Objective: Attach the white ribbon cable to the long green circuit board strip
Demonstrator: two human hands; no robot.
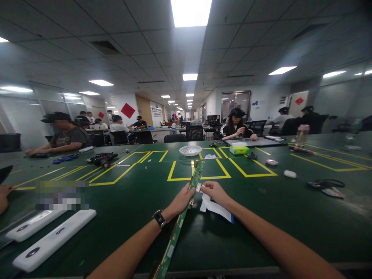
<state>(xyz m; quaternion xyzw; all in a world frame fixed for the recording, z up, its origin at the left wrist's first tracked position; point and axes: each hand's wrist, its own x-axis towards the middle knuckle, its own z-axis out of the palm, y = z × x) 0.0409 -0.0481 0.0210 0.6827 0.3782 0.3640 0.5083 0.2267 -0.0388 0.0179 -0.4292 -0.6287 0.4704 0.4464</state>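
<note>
A long, narrow green circuit board [175,235] slants from the table's near edge up toward the middle of the table. My left hand [183,198], with a dark watch on its wrist, is closed around it near its upper part. A white flat ribbon cable [218,209] with a blue end hangs folded below my right hand [215,192]. Those right fingers pinch the cable's upper end close against the board's right edge. Whether that end sits in a connector on the board is too small to tell.
On the green table [130,228], yellow tape marks rectangles beyond my hands. A white round basket [190,150] and a green tissue pack [239,149] stand farther back. Two long white devices [55,240] lie at the left. A black cable [325,185] lies right. Other people sit around.
</note>
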